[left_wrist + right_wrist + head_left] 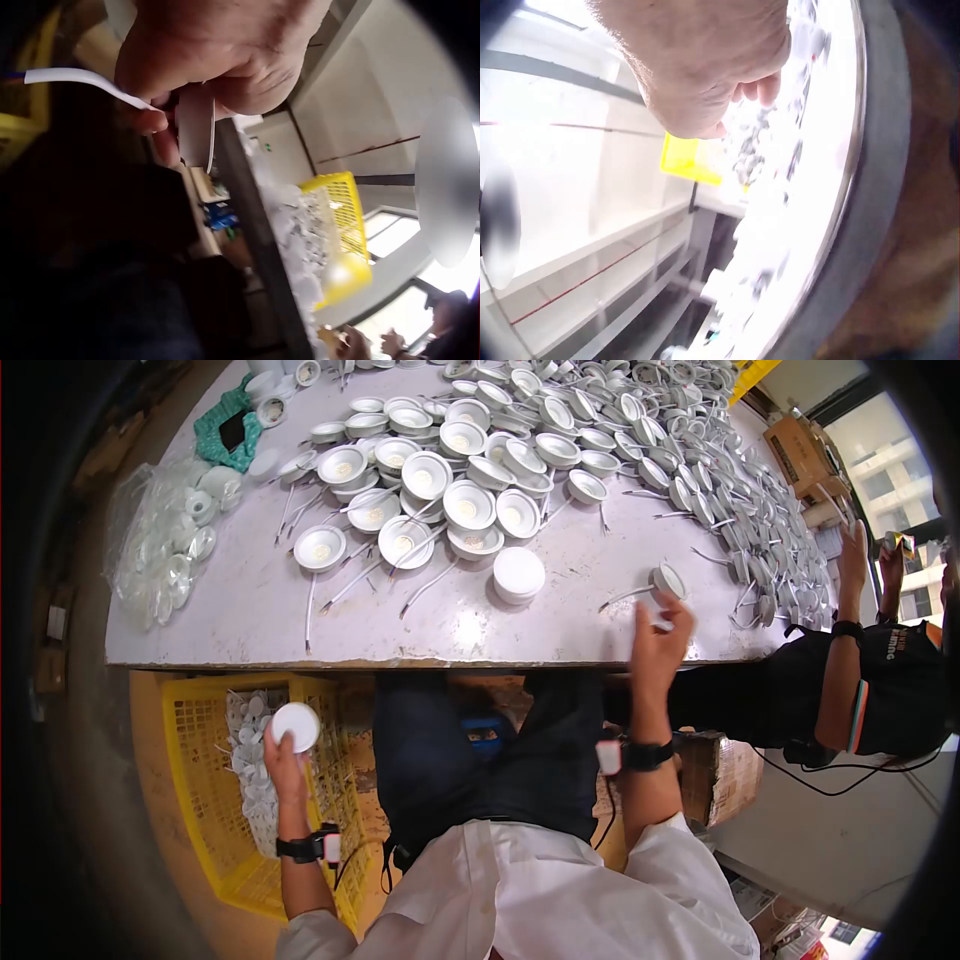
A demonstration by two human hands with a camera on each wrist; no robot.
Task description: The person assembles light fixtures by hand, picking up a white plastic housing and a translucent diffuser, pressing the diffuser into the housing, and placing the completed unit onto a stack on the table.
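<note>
From the head view, the left hand [285, 760] is down below the table [250, 630], its fingers gripping a white disc [296, 726] over a yellow crate [190, 790] of pale parts too small to make out. The right hand [655, 645] is up at the table's near edge, thumb and fingers closed about the lower side of a wired fitting [668, 580]. Farther back lies a heap of fittings [560, 430]. A second person [860, 660] is cut off at the right. From the left wrist, the disc shows only edge-on, pinched between thumb and fingers, with a white lead [82, 77] trailing off. Everything beyond is blurred. From the right wrist, the back of the hand fills the top and hides the fitting. The tabletop is washed out by glare.
</note>
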